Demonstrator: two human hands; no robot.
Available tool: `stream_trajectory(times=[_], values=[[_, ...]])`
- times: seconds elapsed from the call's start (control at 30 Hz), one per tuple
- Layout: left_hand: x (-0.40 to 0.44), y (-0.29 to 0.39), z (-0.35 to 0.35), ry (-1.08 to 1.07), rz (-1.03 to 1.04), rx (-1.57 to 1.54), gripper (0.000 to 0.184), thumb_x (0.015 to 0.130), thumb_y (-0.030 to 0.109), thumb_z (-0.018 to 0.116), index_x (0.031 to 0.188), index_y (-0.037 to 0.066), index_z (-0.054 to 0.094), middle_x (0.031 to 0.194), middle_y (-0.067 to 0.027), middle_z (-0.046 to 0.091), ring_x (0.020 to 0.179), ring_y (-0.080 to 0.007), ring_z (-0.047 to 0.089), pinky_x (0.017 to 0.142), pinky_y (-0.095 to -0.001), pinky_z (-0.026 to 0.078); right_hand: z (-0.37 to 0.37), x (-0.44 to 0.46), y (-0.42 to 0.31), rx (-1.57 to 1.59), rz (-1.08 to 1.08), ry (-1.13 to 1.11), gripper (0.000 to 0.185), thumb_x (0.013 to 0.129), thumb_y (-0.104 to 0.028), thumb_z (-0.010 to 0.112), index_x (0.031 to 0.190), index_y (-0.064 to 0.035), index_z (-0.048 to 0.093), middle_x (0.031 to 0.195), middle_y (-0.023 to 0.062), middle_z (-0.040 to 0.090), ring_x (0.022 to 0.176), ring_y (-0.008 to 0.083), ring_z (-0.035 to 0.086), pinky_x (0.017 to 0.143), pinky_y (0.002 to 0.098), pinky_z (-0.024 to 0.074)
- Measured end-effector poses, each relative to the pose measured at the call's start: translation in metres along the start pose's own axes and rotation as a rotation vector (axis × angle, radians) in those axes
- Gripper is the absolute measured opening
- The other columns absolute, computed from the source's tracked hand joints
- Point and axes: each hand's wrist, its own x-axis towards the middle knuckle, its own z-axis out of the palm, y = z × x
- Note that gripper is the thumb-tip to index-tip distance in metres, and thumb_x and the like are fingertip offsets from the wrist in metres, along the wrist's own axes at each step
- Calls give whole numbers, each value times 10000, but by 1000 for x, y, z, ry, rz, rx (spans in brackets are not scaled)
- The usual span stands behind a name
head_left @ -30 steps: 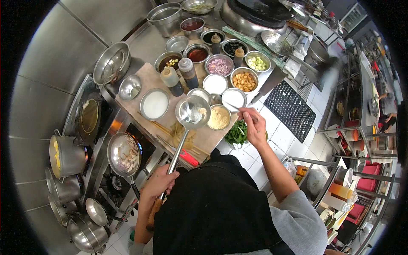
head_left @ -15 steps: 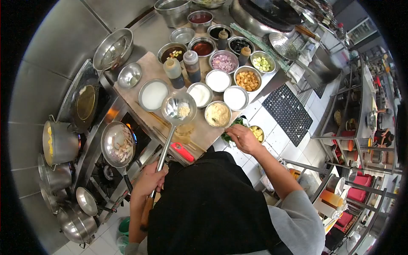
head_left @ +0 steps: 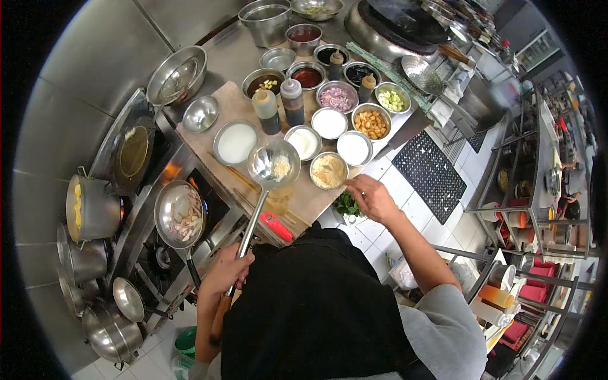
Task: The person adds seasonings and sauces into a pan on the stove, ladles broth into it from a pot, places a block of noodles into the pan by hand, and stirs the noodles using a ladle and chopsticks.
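My left hand (head_left: 229, 268) is closed round the long handle of a steel ladle (head_left: 273, 163). A small heap of pale minced food (head_left: 280, 167) lies in the ladle's bowl, over the front of the counter. My right hand (head_left: 375, 197) has its fingertips pinched together just off the near right edge of a steel bowl of pale yellow minced food (head_left: 329, 171). Whether anything is between those fingers I cannot make out. Leafy green herbs (head_left: 346, 204) show below that hand.
A frying pan (head_left: 180, 214) with sliced food sits on the stove at the left, flame visible beside it. Several bowls of ingredients, including chopped red onion (head_left: 335, 98), and sauce bottles (head_left: 266, 111) crowd the counter. A red-handled tool (head_left: 277, 226) lies near its front edge.
My right hand has come up and in, closer to the bowl of yellow minced food. The container of yellow chunks beneath it has gone from sight. My left hand keeps its hold on the ladle.
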Motion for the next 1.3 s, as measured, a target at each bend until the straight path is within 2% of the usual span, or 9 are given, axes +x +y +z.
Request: stream_trajectory(times=[0.27, 0.43, 0.53, 0.67, 0.83, 0.93, 1.07, 1.2, 1.3], values=[[0, -5, -2, 15, -30, -27, 181, 984, 211, 602, 906, 74, 513, 567, -1, 491, 436, -103, 477, 389, -270, 394, 13, 6, 16, -72, -150, -199, 229, 884, -28, 671, 1111, 7, 671, 969, 156, 644, 864, 349, 646, 769, 423, 547], [0, -12, -3, 20, -39, -59, 182, 979, 216, 610, 908, 84, 506, 573, 1, 494, 437, -102, 475, 392, -268, 393, -16, 10, 17, -140, -132, -53, 234, 880, -44, 678, 1110, 3, 668, 932, 161, 644, 874, 349, 650, 775, 418, 554], [-1, -12, -4, 36, -51, -56, 185, 976, 218, 617, 908, 89, 505, 573, 2, 492, 435, -101, 471, 392, -267, 391, 8, -7, 20, -198, 42, -118, 208, 881, -42, 661, 1078, 22, 674, 953, 172, 646, 885, 350, 649, 797, 416, 556], [2, -17, -6, 16, -31, -93, 190, 976, 225, 621, 909, 90, 505, 571, 5, 488, 433, -98, 469, 392, -264, 392, 28, -17, -8, -106, -57, 35, 171, 875, -17, 657, 1031, 51, 652, 893, 180, 637, 828, 345, 638, 741, 418, 547], [5, -12, -8, -14, -23, -68, 192, 981, 222, 615, 900, 89, 503, 568, 7, 487, 430, -98, 472, 385, -263, 398, 20, -23, -7, -180, 77, 73, 170, 887, -14, 646, 1046, 43, 650, 814, 172, 579, 771, 352, 605, 705, 432, 530], [8, -15, -11, -10, -36, -42, 191, 983, 219, 614, 901, 87, 501, 569, 4, 488, 432, -101, 481, 389, -271, 413, 24, -26, -21, -75, -3, 90, 183, 891, -21, 649, 1066, 33, 657, 854, 174, 603, 805, 359, 623, 709, 435, 534], [7, -9, -11, -37, -19, -69, 192, 984, 211, 610, 901, 77, 501, 567, -2, 492, 436, -106, 491, 392, -277, 425, -1, -11, -22, 13, 196, 269, 125, 953, -21, 594, 1042, 14, 674, 926, 168, 669, 806, 308, 675, 752, 366, 537], [8, -8, -9, -23, -20, -77, 195, 985, 214, 613, 905, 75, 501, 577, -5, 499, 434, -105, 489, 392, -276, 423, 3, 30, 28, 316, 420, 497, 256, 1038, -170, 547, 1090, 33, 695, 858, 107, 713, 769, 157, 656, 711, 298, 517], [8, -7, -7, -13, -26, -78, 195, 985, 215, 615, 906, 77, 503, 585, -4, 504, 433, -103, 488, 391, -272, 421, 18, 63, 63, 293, 448, 534, 283, 1039, -186, 544, 1063, 50, 698, 851, 144, 722, 755, 199, 706, 696, 324, 555]])
